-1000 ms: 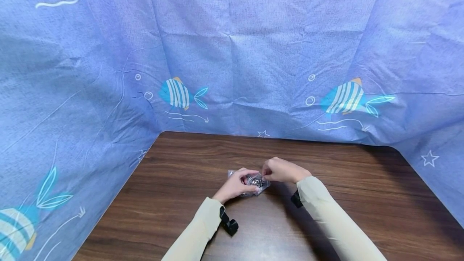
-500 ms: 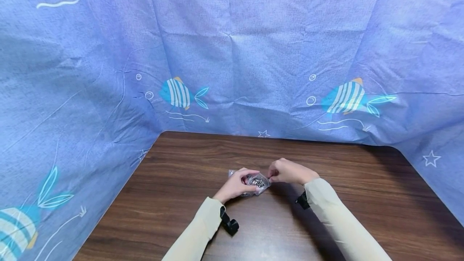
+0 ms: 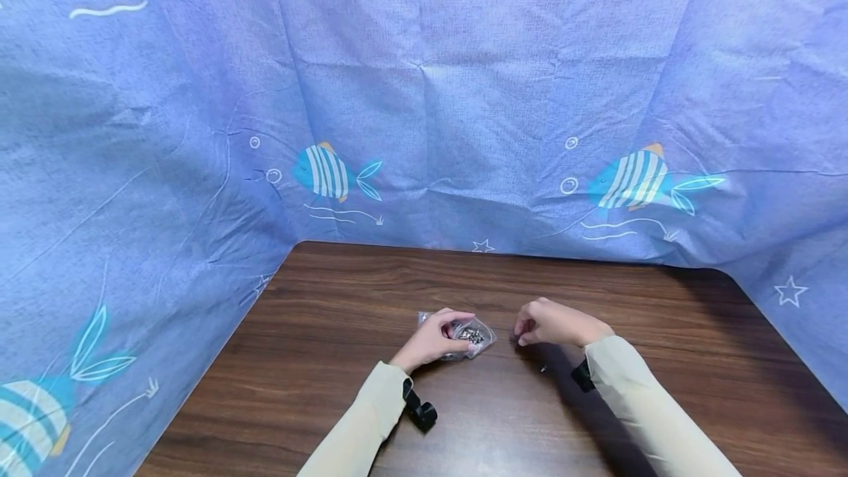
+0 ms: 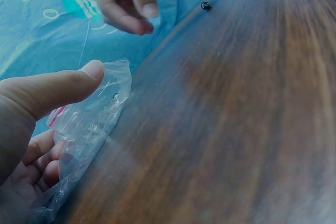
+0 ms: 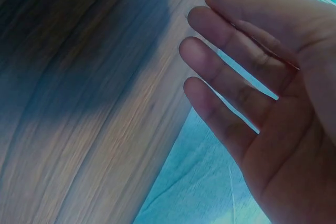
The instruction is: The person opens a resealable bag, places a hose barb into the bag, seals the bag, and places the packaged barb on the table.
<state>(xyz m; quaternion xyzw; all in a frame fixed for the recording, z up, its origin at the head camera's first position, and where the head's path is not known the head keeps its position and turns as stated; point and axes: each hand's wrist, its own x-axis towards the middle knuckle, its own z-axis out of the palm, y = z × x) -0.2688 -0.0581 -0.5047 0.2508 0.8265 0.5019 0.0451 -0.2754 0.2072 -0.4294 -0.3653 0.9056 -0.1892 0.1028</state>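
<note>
A clear zip bag (image 3: 487, 341) with a red seal line and small shiny metal parts (image 3: 472, 334) inside lies on the table. My left hand (image 3: 433, 337) holds it, thumb over the plastic and fingers curled at its other side in the left wrist view. To the right of the bag, my right hand (image 3: 553, 322) hovers over the wood, fingers loosely bent. No object shows between its thumb and fingers (image 5: 210, 59). One small dark metal piece, like a screw (image 4: 206, 6), rests alone on the table, below the right hand in the head view.
The dark wooden table (image 3: 371, 278) extends around both hands. Behind it and to the sides hangs a blue cloth (image 3: 424, 131) printed with fish. Another corner of plastic (image 3: 422, 316) sticks out behind the left hand.
My right hand has drawn away from the bag to the right, and its fingers have loosened. A small metal piece now shows on the table. The left hand has stayed at the bag.
</note>
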